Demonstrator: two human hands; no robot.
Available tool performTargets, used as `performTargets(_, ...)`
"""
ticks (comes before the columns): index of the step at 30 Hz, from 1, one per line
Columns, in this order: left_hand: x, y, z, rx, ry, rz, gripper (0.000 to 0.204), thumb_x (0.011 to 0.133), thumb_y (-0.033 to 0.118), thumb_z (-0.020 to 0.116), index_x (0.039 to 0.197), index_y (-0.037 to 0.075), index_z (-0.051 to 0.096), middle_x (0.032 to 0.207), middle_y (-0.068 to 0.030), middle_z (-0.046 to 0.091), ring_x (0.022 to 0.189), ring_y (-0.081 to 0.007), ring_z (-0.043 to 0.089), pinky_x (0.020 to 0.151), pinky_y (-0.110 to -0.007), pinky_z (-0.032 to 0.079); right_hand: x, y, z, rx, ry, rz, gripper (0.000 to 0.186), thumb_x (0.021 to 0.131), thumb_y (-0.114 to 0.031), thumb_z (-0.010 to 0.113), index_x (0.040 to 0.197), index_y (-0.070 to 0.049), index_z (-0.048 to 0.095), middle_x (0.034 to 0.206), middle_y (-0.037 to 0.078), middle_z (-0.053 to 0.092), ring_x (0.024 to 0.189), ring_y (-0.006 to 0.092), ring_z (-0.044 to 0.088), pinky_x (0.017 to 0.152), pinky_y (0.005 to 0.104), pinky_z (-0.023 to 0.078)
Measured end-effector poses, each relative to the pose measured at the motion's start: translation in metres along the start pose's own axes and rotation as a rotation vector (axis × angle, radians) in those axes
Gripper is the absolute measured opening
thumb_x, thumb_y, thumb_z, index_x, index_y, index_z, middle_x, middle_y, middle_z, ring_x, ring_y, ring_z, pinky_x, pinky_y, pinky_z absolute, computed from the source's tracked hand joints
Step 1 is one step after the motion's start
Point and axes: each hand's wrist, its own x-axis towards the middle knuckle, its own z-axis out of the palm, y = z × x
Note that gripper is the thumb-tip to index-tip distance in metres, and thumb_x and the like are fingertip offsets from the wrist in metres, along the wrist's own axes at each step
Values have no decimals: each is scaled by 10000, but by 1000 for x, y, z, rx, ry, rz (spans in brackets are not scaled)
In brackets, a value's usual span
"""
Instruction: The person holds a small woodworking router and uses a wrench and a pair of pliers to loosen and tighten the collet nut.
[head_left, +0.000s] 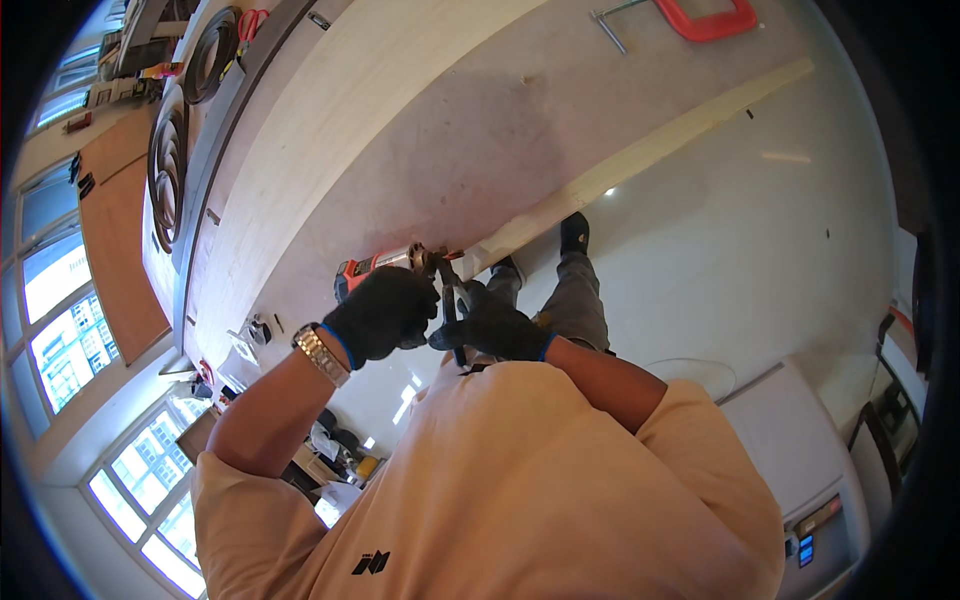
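My left hand [385,312], in a black glove, is closed against a red-and-silver power tool [388,260] near the bench's front edge. The glove hides the tool's lower side, so its exact kind does not show. My right hand [503,324], gloved in black too, has its fingers curled round a dark bar-shaped handle [448,305]. This handle stands between my hands, its upper end by the tool's metal head. Whether the two are joined is hidden. Both hands are close together in front of my body.
A long pale wooden strip [640,160] runs along the front edge of the workbench [480,130]. A red clamp [705,20] lies at the far right. Coiled dark edging bands [168,170] and red-handled scissors [250,24] are at the left. A white cabinet-like machine [790,430] stands lower right.
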Motion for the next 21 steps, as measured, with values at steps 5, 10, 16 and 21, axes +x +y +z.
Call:
performTargets(5, 15, -38, -26, 595, -130, 562, 150, 935, 167, 690, 928, 17, 689, 716, -84, 614, 550, -191, 608, 452, -333, 480, 7, 7, 11, 103, -35, -32, 1170, 664, -647, 857, 1433, 126, 433, 1175, 271, 667, 1065, 350, 687, 951, 427, 525)
performTargets(10, 8, -36, 7, 1410, 171, 827, 233, 816, 185, 781, 971, 17, 739, 842, -140, 672, 741, -294, 686, 637, -402, 553, 0, -12, -10, -244, -88, -109, 1086, 689, -510, 886, 1450, 107, 417, 1228, 287, 628, 1137, 367, 644, 966, 435, 511)
performTargets(16, 13, -42, 26, 1375, 227, 539, 276, 774, 268, 824, 870, 30, 720, 861, -147, 674, 819, -335, 669, 725, -454, 537, 8, 8, -4, -152, -30, -133, 970, 742, -435, 891, 1420, 93, 441, 1191, 276, 631, 1108, 355, 648, 948, 420, 520)
performTargets(21, 20, -66, 17, 1358, 366, 786, 248, 773, 269, 803, 834, 54, 695, 845, -128, 654, 818, -338, 647, 724, -473, 521, 25, 21, -4, 19, -125, -181, 980, 741, -475, 906, 1415, 72, 450, 1125, 239, 647, 1073, 303, 656, 927, 413, 531)
